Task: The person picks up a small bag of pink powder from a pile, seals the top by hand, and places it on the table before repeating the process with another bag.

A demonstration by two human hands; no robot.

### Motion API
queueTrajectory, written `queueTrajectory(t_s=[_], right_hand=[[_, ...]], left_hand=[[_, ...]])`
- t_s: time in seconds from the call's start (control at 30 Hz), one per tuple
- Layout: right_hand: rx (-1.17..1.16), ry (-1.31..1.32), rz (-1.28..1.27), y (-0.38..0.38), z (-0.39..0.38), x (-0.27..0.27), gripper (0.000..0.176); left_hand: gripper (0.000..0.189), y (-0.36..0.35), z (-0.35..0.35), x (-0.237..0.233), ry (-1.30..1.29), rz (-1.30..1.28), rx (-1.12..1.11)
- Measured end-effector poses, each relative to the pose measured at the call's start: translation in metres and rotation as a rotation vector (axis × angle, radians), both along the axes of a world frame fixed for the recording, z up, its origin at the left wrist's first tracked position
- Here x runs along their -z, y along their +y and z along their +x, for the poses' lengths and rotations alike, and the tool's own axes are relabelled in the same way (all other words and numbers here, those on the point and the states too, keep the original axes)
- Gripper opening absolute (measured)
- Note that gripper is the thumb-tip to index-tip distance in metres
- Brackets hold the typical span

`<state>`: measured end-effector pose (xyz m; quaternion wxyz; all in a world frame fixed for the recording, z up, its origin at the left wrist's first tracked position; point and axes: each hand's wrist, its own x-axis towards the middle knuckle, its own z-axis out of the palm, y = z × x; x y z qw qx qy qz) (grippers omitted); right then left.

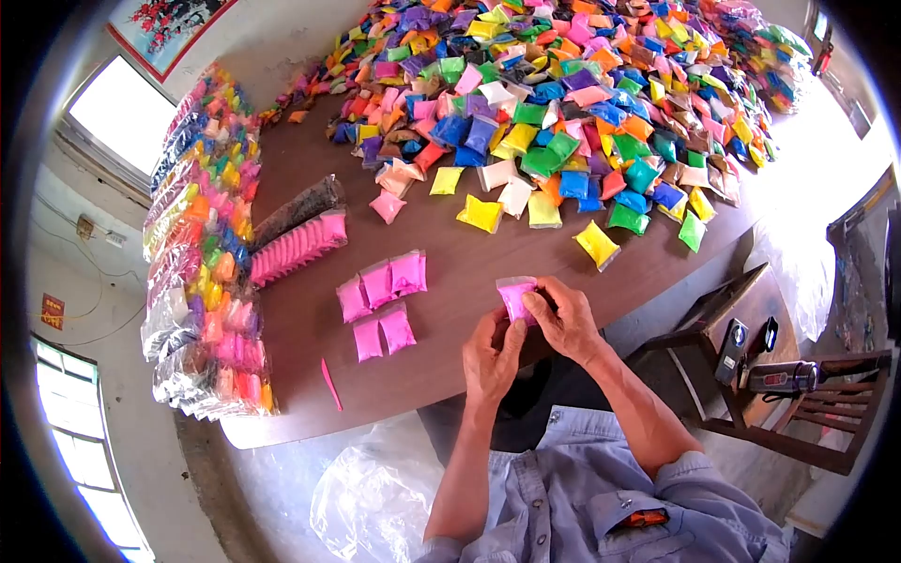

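Note:
Between my two hands, near the table's front edge, is a small clear packet with pink filling (515,298). My left hand (492,355) grips its lower left side, while my right hand (563,319) pinches it from the right with thumb and fingers. To the left lie several matching pink packets (379,281) in two short rows. Farther left is a long row of pink packets (298,249) packed side by side, with a dark-filled bag (298,208) behind it. A thin pink stick-like tool (331,384) rests near the front edge.
A large heap of multicoloured packets (563,122) covers the back of the brown table (441,352). Bagged packets (211,272) are stacked along the left edge. To the right, a wooden chair (751,394) carries a flask (784,377) and small black items. Clear plastic (375,488) lies below the table.

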<state>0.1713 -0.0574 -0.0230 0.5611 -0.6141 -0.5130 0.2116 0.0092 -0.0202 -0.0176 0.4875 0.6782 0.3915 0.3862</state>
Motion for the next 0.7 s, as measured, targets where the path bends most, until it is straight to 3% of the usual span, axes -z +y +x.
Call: queueTrajectory(t_s=[0.17, 0.47, 0.57, 0.7], right_hand=[[-0.075, -0.023, -0.022, -0.001, 0.002, -0.002, 0.029], [-0.071, -0.017, 0.005, -0.002, 0.002, -0.004, 0.029], [-0.073, 0.066, -0.065, -0.004, 0.003, -0.002, 0.026], [-0.061, -0.017, -0.034, -0.003, 0.003, -0.008, 0.025]], left_hand=[[0.034, 0.001, -0.004, 0.008, -0.012, -0.208, -0.012], [0.037, 0.004, -0.004, 0.0, 0.035, -0.036, -0.012], [0.033, 0.002, -0.005, 0.009, 0.035, -0.08, -0.017], [0.028, 0.001, -0.004, 0.01, 0.073, -0.118, -0.055]])
